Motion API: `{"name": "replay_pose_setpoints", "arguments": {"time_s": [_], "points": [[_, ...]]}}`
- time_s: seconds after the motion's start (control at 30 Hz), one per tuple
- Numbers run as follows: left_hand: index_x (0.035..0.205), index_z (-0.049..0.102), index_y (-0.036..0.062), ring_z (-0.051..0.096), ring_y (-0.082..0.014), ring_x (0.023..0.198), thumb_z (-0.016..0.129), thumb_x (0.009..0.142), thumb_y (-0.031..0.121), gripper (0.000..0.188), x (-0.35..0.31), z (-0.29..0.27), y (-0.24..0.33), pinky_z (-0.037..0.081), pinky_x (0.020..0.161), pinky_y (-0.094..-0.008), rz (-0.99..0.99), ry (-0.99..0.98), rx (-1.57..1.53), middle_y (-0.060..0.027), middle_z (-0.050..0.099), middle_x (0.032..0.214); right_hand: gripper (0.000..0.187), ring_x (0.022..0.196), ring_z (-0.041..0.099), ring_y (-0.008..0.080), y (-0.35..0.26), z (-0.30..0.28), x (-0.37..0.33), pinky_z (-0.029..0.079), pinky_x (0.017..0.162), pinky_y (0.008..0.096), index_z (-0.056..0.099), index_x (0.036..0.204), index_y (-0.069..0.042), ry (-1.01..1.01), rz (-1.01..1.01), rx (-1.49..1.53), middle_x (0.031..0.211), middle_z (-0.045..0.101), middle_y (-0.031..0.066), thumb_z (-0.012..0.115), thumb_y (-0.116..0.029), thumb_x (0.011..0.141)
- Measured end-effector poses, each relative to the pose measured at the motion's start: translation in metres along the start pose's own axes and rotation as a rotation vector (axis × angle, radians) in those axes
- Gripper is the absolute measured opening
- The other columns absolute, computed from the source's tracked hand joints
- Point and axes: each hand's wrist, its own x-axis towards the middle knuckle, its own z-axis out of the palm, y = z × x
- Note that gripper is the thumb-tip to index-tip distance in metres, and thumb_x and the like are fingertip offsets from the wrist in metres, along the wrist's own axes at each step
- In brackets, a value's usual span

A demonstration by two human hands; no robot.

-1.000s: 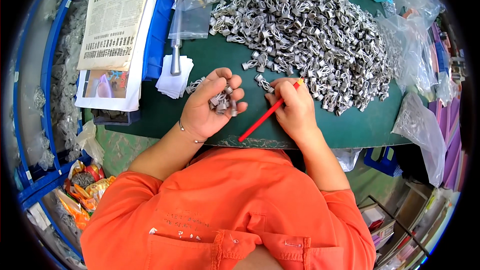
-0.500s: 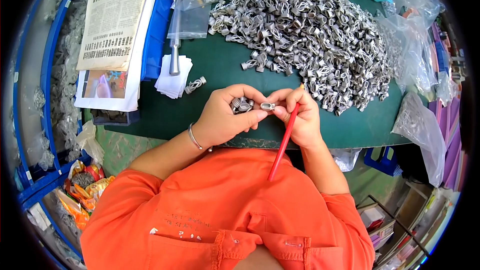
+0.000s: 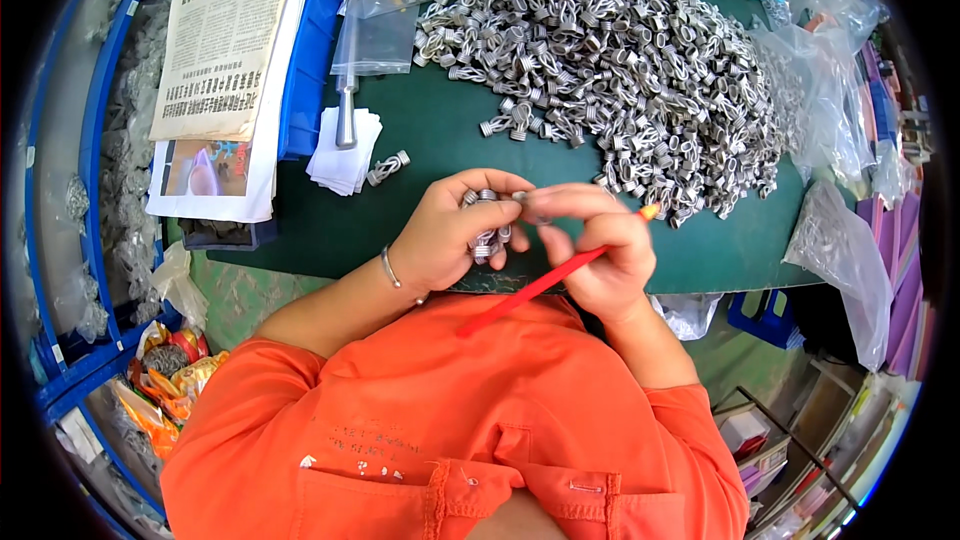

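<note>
My left hand (image 3: 455,235) is closed around a small bunch of silver metal spring clips (image 3: 487,240), held just above the near edge of the dark green table (image 3: 420,140). My right hand (image 3: 600,245) meets it fingertip to fingertip, pinching one small metal piece at the top while a red pencil-like stick (image 3: 545,280) lies across its palm, pointing down toward my orange shirt. A big heap of the same metal clips (image 3: 620,70) covers the table beyond my hands.
A single loose clip (image 3: 388,167) lies by a folded white cloth (image 3: 345,160) with a metal rod (image 3: 345,120) on it. A newspaper (image 3: 225,50) rests on a blue tray at the left. Clear plastic bags (image 3: 840,240) of parts hang at the right.
My hands lifted off the table and came together; the right hand brought a clip from the heap's edge to the left hand's bunch, and the red stick swung to point toward my body.
</note>
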Motion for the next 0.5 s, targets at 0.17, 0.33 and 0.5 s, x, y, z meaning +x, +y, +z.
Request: {"name": "replay_pose_setpoints", "arguments": {"time_s": [0.17, 0.33, 0.5], "points": [[0.102, 0.054, 0.0067, 0.051, -0.0154, 0.069, 0.046, 0.090, 0.024, 0.023, 0.002, -0.017, -0.002, 0.040, 0.045, -0.0232, -0.095, -0.023, -0.560, -0.0080, 0.053, 0.086, 0.022, 0.074, 0.063, 0.0189, 0.008, -0.004, 0.010, 0.050, 0.061, 0.0290, 0.042, 0.072, -0.004, 0.021, 0.360, 0.092, 0.092, 0.064, 0.0164, 0.063, 0.004, 0.075], [0.096, 0.054, 0.0084, 0.048, -0.0150, 0.070, 0.049, 0.089, 0.020, 0.015, -0.001, -0.023, 0.011, 0.039, 0.046, -0.0237, 0.025, 0.077, -0.497, -0.0068, 0.051, 0.089, 0.020, 0.065, 0.053, 0.0285, 0.036, 0.003, 0.040, 0.044, 0.054, 0.0347, 0.047, 0.073, -0.003, -0.093, 0.239, -0.589, 0.066, 0.052, 0.0088, 0.066, 0.001, 0.067], [0.091, 0.053, 0.0095, 0.052, -0.0155, 0.073, 0.053, 0.087, 0.018, 0.009, 0.000, -0.034, 0.012, 0.041, 0.046, -0.0256, 0.120, -0.046, -0.398, -0.0061, 0.053, 0.089, 0.018, 0.067, 0.054, 0.0293, 0.047, 0.007, 0.037, 0.045, 0.055, 0.0366, 0.048, 0.074, -0.004, -0.175, 0.165, -0.669, 0.068, 0.054, 0.0078, 0.063, 0.000, 0.067]]}}
